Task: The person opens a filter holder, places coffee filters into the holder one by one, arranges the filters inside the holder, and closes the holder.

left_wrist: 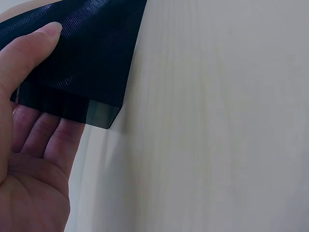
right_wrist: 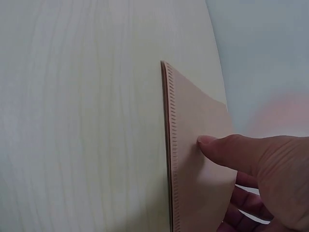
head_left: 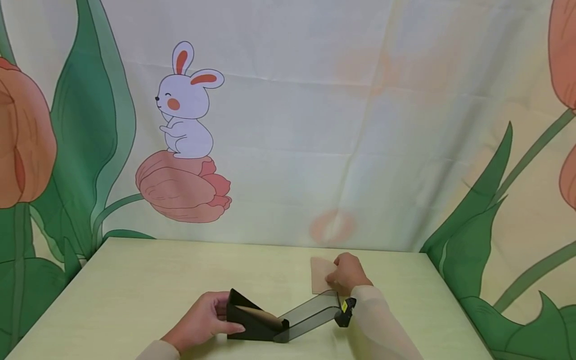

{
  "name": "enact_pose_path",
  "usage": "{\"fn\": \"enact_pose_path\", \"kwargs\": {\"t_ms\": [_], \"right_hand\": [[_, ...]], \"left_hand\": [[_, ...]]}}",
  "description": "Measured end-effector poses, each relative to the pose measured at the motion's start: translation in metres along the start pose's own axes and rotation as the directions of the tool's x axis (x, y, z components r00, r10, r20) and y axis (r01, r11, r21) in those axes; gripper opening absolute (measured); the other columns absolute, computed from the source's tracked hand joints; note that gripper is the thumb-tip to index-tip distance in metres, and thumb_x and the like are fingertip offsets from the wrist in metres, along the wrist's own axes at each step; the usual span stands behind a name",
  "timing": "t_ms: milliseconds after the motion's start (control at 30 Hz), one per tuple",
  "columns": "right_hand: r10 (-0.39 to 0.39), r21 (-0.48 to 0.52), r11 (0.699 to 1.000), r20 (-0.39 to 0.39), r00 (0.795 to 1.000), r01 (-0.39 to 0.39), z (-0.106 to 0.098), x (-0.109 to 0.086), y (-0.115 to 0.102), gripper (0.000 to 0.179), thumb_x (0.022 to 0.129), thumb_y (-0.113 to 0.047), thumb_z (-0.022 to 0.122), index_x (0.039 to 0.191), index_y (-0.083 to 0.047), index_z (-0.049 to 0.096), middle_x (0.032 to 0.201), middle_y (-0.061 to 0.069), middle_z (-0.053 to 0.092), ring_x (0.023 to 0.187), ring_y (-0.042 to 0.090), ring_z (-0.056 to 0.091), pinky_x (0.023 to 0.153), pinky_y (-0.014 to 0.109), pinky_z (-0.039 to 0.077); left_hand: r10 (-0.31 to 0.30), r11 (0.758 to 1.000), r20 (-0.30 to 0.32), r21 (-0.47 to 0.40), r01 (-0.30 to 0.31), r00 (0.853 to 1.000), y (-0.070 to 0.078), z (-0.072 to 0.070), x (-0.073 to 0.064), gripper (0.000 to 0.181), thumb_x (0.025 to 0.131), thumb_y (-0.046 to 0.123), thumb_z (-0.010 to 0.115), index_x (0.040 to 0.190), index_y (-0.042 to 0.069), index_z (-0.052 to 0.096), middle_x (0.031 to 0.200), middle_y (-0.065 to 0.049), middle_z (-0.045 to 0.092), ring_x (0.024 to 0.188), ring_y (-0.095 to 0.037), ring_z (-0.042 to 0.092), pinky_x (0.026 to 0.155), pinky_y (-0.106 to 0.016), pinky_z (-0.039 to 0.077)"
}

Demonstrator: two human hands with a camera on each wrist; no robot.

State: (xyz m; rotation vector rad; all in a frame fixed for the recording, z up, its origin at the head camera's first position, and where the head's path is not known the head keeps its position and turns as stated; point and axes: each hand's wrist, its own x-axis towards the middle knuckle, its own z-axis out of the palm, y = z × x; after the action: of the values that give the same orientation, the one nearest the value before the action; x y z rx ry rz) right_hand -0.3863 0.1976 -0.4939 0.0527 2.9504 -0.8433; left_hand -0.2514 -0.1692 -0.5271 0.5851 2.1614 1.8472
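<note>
I'm facing a creased, pale backdrop point(head_left: 279, 115) that is hanging across the upper frame. At upper left, a printed rabbit point(head_left: 186, 132) is sitting on a pink tulip point(head_left: 177, 192); green leaves point(head_left: 474, 250) are rising at lower right. A wood-grained table point(head_left: 157, 275) is spreading below.

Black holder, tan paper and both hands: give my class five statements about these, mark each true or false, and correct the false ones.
1. The left hand grips the black holder. True.
2. The right hand pinches the tan paper. True.
3. The black holder is closed. False: its smoky see-through flap stands open.
4. The tan paper is inside the black holder. False: it is outside.
5. The tan paper has an edge with short crimp marks. True.
</note>
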Motion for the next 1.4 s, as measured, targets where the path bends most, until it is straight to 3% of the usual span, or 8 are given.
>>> {"fn": "enact_pose_path", "kwargs": {"t_ms": [333,567,700,1033,1267,1400], "right_hand": [[-0.069,-0.067,0.996,-0.041,0.997,0.067,0.003,0.002,0.001,0.028,0.075,-0.013,0.089,0.092,0.0,0.07,0.087,0.008,0.066,0.077,0.023,0.054,0.072,0.038,0.051],[-0.08,-0.07,0.995,-0.063,0.995,0.076,0.005,0.001,0.0,0.04,0.075,-0.013,0.088,0.106,0.003,0.07,0.1,0.012,0.072,0.086,0.025,0.063,0.084,0.045,0.057],[-0.065,-0.052,0.997,-0.069,0.996,0.061,0.006,0.002,0.0,0.04,0.074,-0.012,0.088,0.106,-0.001,0.066,0.1,0.01,0.07,0.087,0.025,0.061,0.084,0.044,0.056],[-0.063,0.021,0.998,-0.031,0.998,0.064,0.011,0.011,0.011,0.015,0.073,-0.01,0.084,0.077,-0.007,0.07,0.075,0.004,0.065,0.071,0.021,0.055,0.063,0.032,0.047],[-0.12,0.041,0.992,-0.01,0.993,0.12,0.006,0.006,0.013,0.014,0.075,-0.01,0.082,0.068,-0.008,0.069,0.064,0.0,0.056,0.065,0.018,0.048,0.059,0.03,0.041],[-0.087,0.071,0.994,0.053,0.995,0.083,-0.001,0.003,0.012,0.018,0.075,-0.009,0.075,0.061,-0.009,0.063,0.058,-0.001,0.049,0.061,0.019,0.047,0.054,0.031,0.037]], "left_hand": [[-0.016,1.0,-0.004,0.006,0.016,1.0,0.001,-0.001,-0.001,0.046,0.079,0.017,0.09,0.117,-0.001,0.07,0.109,-0.016,0.077,0.096,-0.019,0.075,0.082,-0.024,0.06],[-0.017,1.0,-0.004,0.01,0.017,1.0,0.004,-0.001,-0.002,0.045,0.08,0.016,0.089,0.117,-0.001,0.07,0.109,-0.016,0.077,0.096,-0.019,0.075,0.082,-0.024,0.06],[-0.013,1.0,-0.002,0.008,0.013,1.0,0.003,-0.002,-0.002,0.045,0.08,0.015,0.089,0.117,-0.001,0.07,0.109,-0.016,0.077,0.096,-0.018,0.075,0.082,-0.024,0.06],[-0.024,1.0,-0.005,0.01,0.024,1.0,0.003,-0.002,-0.002,0.045,0.079,0.016,0.09,0.117,0.0,0.07,0.109,-0.015,0.077,0.096,-0.02,0.075,0.082,-0.024,0.059],[-0.018,1.0,-0.002,0.018,0.018,1.0,0.002,-0.002,-0.001,0.045,0.079,0.016,0.09,0.116,0.0,0.07,0.109,-0.014,0.077,0.096,-0.019,0.075,0.082,-0.024,0.059],[-0.02,0.999,-0.002,0.025,0.02,1.0,0.002,-0.002,-0.001,0.045,0.079,0.016,0.09,0.116,0.0,0.07,0.109,-0.014,0.077,0.096,-0.019,0.075,0.082,-0.024,0.059]]}}
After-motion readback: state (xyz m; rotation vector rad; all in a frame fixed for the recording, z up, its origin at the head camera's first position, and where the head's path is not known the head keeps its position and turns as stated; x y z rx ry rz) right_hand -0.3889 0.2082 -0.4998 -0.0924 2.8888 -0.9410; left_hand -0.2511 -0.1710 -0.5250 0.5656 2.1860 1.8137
